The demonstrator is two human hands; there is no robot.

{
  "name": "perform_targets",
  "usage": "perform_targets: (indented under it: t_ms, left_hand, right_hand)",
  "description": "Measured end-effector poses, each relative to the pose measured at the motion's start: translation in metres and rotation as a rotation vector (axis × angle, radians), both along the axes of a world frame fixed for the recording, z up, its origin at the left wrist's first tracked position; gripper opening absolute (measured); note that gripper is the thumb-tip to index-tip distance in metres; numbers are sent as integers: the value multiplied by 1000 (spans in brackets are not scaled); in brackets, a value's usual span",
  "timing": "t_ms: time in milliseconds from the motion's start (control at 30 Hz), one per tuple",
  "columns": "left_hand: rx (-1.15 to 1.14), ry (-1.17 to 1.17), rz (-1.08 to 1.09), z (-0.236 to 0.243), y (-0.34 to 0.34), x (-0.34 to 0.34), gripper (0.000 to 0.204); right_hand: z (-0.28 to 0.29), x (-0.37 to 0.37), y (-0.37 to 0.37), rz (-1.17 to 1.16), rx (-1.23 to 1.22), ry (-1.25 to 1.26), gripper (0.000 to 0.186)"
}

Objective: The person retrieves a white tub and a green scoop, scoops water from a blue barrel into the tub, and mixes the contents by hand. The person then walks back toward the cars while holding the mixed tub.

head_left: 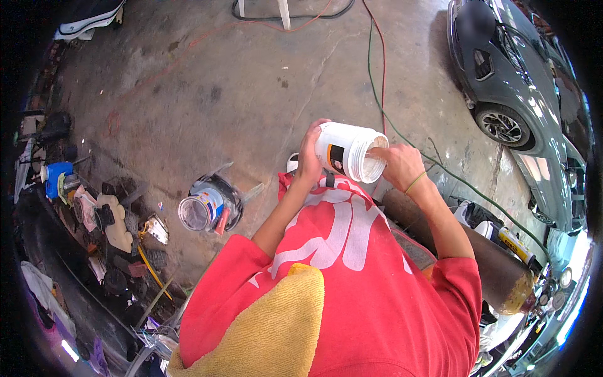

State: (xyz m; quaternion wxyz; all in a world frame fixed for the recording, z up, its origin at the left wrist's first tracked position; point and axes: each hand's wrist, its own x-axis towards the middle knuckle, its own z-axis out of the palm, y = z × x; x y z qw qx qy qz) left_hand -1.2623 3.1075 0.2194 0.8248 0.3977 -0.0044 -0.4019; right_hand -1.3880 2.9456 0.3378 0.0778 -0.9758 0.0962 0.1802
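Observation:
A white plastic jar (341, 143) with a threaded, uncapped mouth and a dark and orange label lies tilted in front of my chest. My left hand (309, 154) is wrapped round its base end. Its mouth points right, where a pale residue shows inside. My right hand (402, 166) is at the mouth with fingers reaching inside; it looks closed, but the jar partly hides the fingertips and whatever they hold. A yellow towel (270, 327) hangs over the front of my red shirt.
To my left, an uncapped metal can (196, 212) and a red-handled tool (222, 221) sit on a dark stool (233, 204). Clutter lines the far left. A brown gas cylinder (465, 257) is at my right. A green hose (461, 179) crosses the floor near a grey car (534, 81).

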Motion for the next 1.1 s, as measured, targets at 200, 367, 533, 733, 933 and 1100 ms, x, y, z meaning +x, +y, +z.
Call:
perform_targets:
  t_ms: [200,367,533,733,933,1100]
  left_hand:
    - [50,-106,-15,-9,3,7,41]
    - [44,6,8,-6,4,5,41]
    - [38,-4,34,-17,5,-1,40]
    - [87,12,-25,-23,2,0,39]
    - [106,-6,-42,-20,-2,0,40]
    - [86,-26,-32,-19,-6,1,42]
  right_hand:
    - [2,-2,-6,89,-67,-275,41]
    - [13,6,-5,102,-151,-296,33]
    - [3,3,-9,53,-87,-249,34]
    - [-14,-7,-15,87,-19,-265,39]
    - [-4,2,-9,51,-133,-203,43]
    - [-4,-2,-9,31,-92,-199,45]
